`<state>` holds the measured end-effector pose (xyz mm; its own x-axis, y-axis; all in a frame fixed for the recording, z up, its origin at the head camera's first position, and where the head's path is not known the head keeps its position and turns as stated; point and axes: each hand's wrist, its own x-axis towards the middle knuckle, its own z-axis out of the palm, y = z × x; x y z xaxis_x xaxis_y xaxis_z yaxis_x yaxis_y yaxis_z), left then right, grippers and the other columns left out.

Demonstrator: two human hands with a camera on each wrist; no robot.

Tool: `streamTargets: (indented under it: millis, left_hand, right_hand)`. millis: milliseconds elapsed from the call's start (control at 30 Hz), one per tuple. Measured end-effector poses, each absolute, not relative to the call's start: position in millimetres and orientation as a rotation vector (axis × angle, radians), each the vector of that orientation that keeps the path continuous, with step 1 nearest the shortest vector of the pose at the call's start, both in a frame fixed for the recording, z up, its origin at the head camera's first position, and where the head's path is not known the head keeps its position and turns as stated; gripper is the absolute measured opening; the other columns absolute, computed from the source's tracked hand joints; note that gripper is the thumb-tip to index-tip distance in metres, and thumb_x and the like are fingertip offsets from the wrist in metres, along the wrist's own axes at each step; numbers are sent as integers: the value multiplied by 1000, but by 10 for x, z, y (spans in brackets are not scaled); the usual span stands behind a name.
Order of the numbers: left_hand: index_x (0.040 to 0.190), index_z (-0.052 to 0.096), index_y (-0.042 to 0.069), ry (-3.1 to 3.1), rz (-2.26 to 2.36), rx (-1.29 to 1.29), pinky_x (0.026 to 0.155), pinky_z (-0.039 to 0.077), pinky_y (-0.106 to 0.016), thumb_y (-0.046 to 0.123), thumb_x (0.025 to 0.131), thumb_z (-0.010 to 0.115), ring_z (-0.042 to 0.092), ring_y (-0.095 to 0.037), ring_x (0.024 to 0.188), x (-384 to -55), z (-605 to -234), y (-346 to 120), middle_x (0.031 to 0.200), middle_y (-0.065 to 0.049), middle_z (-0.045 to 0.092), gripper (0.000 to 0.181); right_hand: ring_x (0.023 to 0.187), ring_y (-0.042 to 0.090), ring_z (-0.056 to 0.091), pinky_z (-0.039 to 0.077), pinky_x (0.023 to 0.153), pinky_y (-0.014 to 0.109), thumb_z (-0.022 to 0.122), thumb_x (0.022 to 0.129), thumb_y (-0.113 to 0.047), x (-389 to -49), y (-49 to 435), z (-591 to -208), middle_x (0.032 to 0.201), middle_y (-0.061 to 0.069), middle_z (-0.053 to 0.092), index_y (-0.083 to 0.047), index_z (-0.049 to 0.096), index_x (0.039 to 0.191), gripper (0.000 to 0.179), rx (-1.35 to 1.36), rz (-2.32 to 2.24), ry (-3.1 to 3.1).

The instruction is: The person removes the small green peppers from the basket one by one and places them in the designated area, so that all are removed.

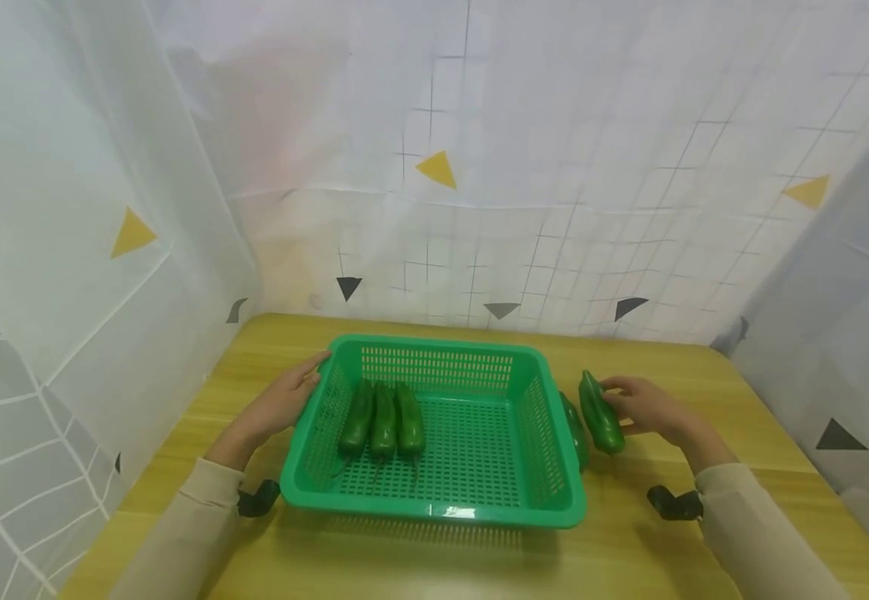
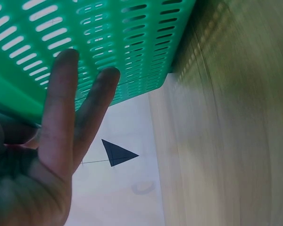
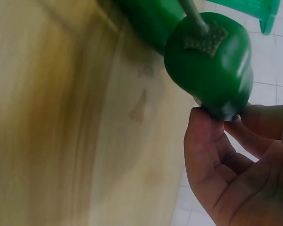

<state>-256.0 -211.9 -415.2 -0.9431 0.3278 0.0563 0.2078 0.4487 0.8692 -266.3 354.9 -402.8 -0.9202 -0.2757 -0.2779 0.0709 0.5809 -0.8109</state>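
Note:
My right hand pinches a long green pepper between thumb and fingertips, to the right of the green plastic basket. In the right wrist view the held pepper shows its stem end toward the camera. A second green pepper lies against the outside of the basket's right wall, partly hidden by the rim. My left hand rests at the basket's left side, its straight fingers touching the slotted wall. Inside the basket, three green peppers lie side by side at the left.
A wooden table carries the basket. Behind it and at both sides hang white patterned sheets that meet the table's edges. The right part of the basket floor shows bare slots.

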Motion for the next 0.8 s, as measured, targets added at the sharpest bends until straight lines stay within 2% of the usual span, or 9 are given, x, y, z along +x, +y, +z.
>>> streamTargets:
  millis: [367,600,800]
  left_hand:
    - [162,23,5,2563,1530,474,109,31,-61,15,113,30,41,-40,134,-2564,-4166,-2125,158,-23,32,50]
    - [162,23,5,2568,1526,486,111,29,-63,16,113,31,36,-41,139,-2571,-4174,-2133,160,-23,29,51]
    - [162,23,5,2565,1523,485,112,28,-63,17,113,31,34,-41,140,-2573,-4164,-2122,162,-23,26,51]
  right_hand:
    - [117,44,59,57,85,49,40,110,-12,-2682,3625,-4226,133,40,49,17,37,145,46,-121,-1225,2449]
    - [106,35,64,59,81,46,42,109,-11,-2702,3638,-4341,125,32,57,17,42,141,43,-130,-1195,2485]
    - [98,30,66,59,78,44,43,109,-12,-2717,3630,-4421,123,32,58,16,46,138,41,-142,-1176,2513]
